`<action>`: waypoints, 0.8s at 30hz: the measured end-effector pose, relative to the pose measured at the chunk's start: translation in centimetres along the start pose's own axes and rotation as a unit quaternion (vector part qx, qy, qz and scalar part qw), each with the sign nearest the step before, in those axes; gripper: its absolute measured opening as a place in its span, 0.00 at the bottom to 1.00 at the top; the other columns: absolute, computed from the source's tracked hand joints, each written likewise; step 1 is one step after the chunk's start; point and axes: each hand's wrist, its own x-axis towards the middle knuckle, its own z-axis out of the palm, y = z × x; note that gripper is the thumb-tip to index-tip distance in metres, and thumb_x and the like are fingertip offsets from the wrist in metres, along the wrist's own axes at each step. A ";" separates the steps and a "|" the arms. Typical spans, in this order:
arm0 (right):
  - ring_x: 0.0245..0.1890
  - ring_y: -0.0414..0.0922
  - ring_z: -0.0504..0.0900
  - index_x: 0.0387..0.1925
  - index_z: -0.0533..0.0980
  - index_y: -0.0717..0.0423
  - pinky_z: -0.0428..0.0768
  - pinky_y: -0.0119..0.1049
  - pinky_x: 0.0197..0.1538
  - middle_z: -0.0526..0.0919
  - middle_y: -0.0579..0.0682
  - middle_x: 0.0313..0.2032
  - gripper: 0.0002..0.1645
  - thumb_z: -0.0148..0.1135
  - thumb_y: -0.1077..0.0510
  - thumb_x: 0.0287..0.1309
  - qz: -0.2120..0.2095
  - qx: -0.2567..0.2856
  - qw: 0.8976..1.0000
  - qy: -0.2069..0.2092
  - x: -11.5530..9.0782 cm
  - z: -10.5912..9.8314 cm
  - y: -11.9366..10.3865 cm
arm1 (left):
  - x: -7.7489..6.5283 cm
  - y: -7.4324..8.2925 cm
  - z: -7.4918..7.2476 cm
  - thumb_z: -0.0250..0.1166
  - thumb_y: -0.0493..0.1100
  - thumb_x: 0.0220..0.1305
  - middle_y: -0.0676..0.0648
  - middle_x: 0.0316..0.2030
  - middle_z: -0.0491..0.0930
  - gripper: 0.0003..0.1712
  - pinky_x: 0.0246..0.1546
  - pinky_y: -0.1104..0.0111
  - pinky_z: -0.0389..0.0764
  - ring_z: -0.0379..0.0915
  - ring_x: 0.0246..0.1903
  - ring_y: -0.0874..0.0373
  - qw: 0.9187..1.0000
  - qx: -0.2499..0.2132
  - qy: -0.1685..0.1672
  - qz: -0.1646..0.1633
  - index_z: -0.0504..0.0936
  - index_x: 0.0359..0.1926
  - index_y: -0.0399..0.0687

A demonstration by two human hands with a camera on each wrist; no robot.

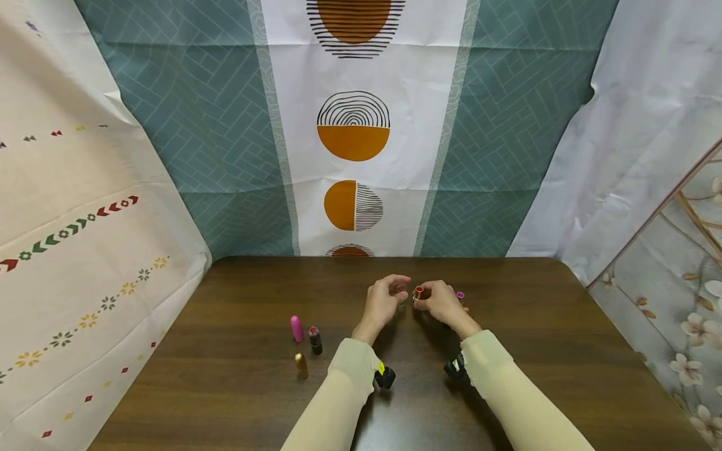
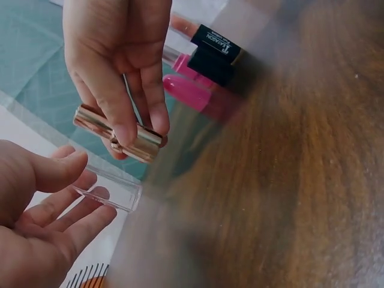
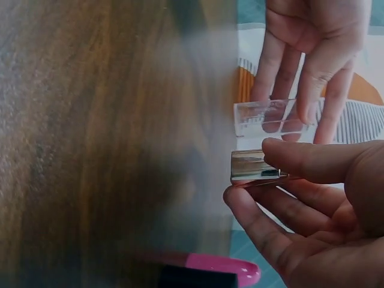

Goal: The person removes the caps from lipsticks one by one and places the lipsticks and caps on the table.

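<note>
My left hand [image 1: 383, 302] pinches a clear cap [image 2: 117, 191] between thumb and fingers. My right hand [image 1: 442, 303] grips a gold lipstick tube [image 1: 418, 294], its red end facing up in the head view. The two hands face each other above the far part of the table. In the right wrist view, the clear cap [image 3: 273, 119] lies roughly alongside the gold lipstick tube [image 3: 255, 165], with a gap between them. Beside my right hand, partly hidden by it, stands a lipstick with a magenta top [image 1: 460, 295].
On the left part of the brown table [image 1: 242, 401] stand a pink lipstick [image 1: 296, 329], a black lipstick [image 1: 315, 340] with a red top and a gold one [image 1: 301, 366]. Black tubes [image 2: 219, 48] and a pink one [image 2: 187, 92] appear behind my right hand. A patterned curtain [image 1: 225, 125] hangs behind.
</note>
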 end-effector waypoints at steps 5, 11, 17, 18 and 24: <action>0.36 0.50 0.79 0.33 0.84 0.56 0.76 0.46 0.40 0.86 0.48 0.34 0.05 0.75 0.62 0.59 0.007 -0.020 1.000 -0.009 0.3 0.7 0.0 | -0.1 -0.3 0.1 0.68 0.27 0.67 0.37 0.48 0.87 0.16 0.52 0.56 0.82 0.83 0.48 0.48 1.000 0.006 -0.009 -0.007 0.86 0.55 0.39; 0.30 0.47 0.76 0.29 0.82 0.58 0.74 0.38 0.35 0.82 0.47 0.28 0.06 0.74 0.65 0.57 0.000 -0.014 1.000 -0.003 0.7 1.4 0.3 | -0.2 -0.7 0.4 0.68 0.28 0.67 0.41 0.47 0.87 0.16 0.51 0.56 0.82 0.83 0.49 0.48 1.000 0.010 -0.013 -0.011 0.87 0.54 0.41; 0.28 0.46 0.76 0.30 0.83 0.59 0.75 0.38 0.34 0.83 0.47 0.27 0.05 0.74 0.66 0.57 -0.003 -0.019 1.000 -0.002 0.8 1.7 0.6 | -0.1 -1.0 0.7 0.69 0.29 0.67 0.44 0.47 0.87 0.16 0.49 0.59 0.83 0.83 0.49 0.49 1.000 0.016 -0.019 -0.016 0.87 0.54 0.43; 0.28 0.46 0.76 0.30 0.82 0.59 0.75 0.38 0.34 0.82 0.47 0.27 0.05 0.74 0.66 0.57 -0.004 -0.020 1.000 -0.001 0.8 1.7 0.6 | -0.1 -1.1 0.7 0.69 0.29 0.67 0.44 0.47 0.87 0.16 0.48 0.60 0.83 0.83 0.48 0.50 1.000 0.016 -0.020 -0.016 0.87 0.54 0.43; 0.29 0.47 0.76 0.32 0.82 0.60 0.75 0.38 0.34 0.82 0.48 0.27 0.05 0.73 0.66 0.57 -0.006 -0.019 1.000 -0.001 1.0 1.8 0.6 | 0.0 -1.3 0.8 0.69 0.29 0.66 0.44 0.46 0.88 0.16 0.43 0.66 0.84 0.83 0.47 0.51 0.999 0.019 -0.022 -0.019 0.87 0.53 0.43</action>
